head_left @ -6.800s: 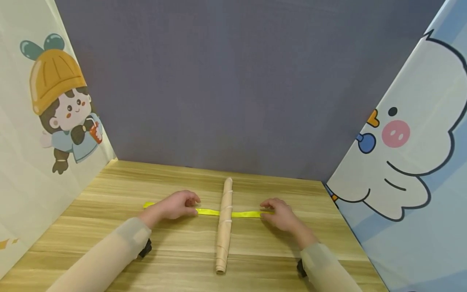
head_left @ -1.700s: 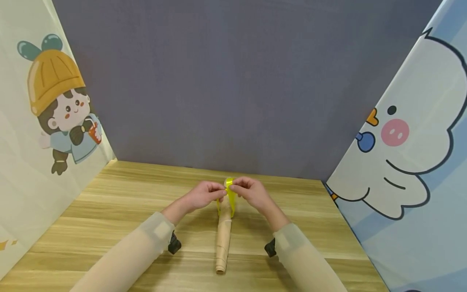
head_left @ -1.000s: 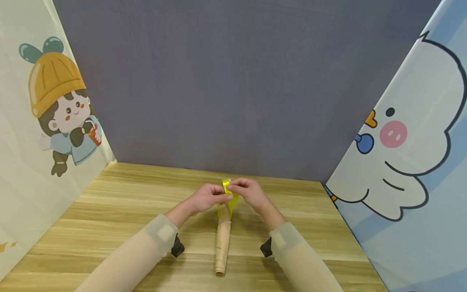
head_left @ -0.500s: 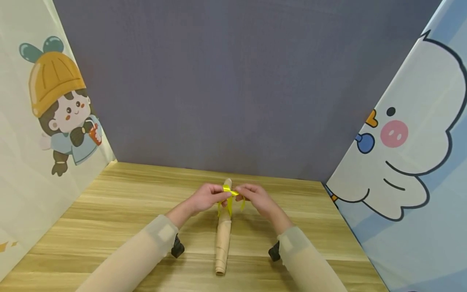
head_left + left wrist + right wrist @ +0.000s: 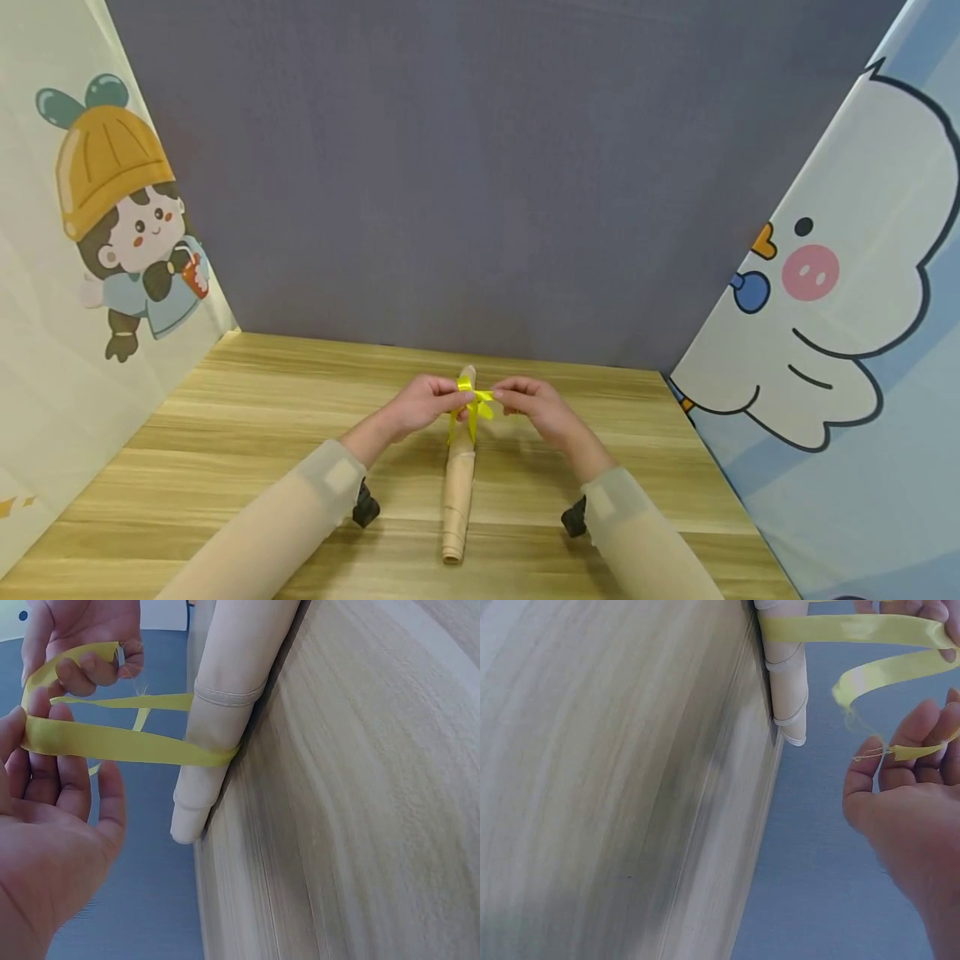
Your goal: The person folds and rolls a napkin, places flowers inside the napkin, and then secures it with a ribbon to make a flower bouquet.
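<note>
A long beige roll [image 5: 459,500], wound in a spiral, lies on the wooden table pointing away from me. Yellow ribbon [image 5: 127,744] passes beneath its far half, and both sides rise to my hands above it. My left hand [image 5: 423,407] pinches the ribbon between thumb and fingers just left of the roll, where the strands overlap. To the right, my right hand [image 5: 536,406] pinches another stretch of ribbon between thumb and fingertips, pulled sideways. A frayed ribbon end [image 5: 915,752] with loose threads lies across the right hand's fingers in the right wrist view.
The wood-grain table [image 5: 300,517] ends at a grey-purple back panel [image 5: 465,183]. A printed cartoon child [image 5: 135,217] decorates the left wall, a white cartoon bird [image 5: 862,283] the right. Black wrist cameras hang below both sleeves.
Earlier the ribbon lay flat beneath the roll, hands apart; its sides are now lifted and overlapped above it. Over the last second my right hand moved right, drawing ribbon sideways; the left stayed nearly still.
</note>
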The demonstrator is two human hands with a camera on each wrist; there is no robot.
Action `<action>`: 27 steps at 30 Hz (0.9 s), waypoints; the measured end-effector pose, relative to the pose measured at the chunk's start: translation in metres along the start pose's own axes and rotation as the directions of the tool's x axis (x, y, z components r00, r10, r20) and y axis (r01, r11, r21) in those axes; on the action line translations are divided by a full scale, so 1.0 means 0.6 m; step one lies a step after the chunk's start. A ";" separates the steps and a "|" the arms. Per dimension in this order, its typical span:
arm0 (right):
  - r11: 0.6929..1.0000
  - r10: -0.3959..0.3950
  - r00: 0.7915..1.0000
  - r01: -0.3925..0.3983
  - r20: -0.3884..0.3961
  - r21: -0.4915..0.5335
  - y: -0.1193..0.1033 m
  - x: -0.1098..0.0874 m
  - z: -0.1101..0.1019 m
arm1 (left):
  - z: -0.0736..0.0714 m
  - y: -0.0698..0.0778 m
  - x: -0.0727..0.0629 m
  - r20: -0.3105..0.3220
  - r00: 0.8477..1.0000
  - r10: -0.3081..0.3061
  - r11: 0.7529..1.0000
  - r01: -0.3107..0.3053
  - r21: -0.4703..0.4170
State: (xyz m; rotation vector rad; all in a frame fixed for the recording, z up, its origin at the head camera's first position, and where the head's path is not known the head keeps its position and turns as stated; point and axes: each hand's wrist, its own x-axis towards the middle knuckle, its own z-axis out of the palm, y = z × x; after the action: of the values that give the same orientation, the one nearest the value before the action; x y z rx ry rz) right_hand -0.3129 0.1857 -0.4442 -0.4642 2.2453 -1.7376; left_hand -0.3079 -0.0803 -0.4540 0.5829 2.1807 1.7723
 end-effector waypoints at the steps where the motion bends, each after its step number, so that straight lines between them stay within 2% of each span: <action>1: 1.000 0.000 1.000 0.000 -0.001 0.000 0.000 -0.001 0.000 | 0.001 0.001 0.000 0.003 1.000 -0.004 1.000 0.004 -0.009; 13: 1.000 -0.007 1.000 0.007 -0.004 -0.008 0.011 -0.001 -0.008 | 0.016 0.005 0.000 0.024 1.000 0.011 0.999 -0.010 -0.045; 19: 1.000 -0.011 1.000 0.010 -0.021 -0.021 0.011 -0.001 -0.007 | 0.015 0.005 0.001 0.021 1.000 0.007 0.998 -0.006 -0.059; 27: 1.000 -0.022 0.994 0.020 -0.107 -0.018 0.007 -0.002 -0.007 | 0.004 -0.011 0.002 0.020 1.000 -0.012 0.999 0.013 -0.033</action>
State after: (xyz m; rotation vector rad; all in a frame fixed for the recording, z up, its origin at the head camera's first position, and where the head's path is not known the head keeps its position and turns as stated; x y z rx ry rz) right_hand -0.3135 0.1909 -0.4475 -0.4087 2.3380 -1.7956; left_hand -0.3089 -0.0789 -0.4610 0.5751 2.1332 1.7854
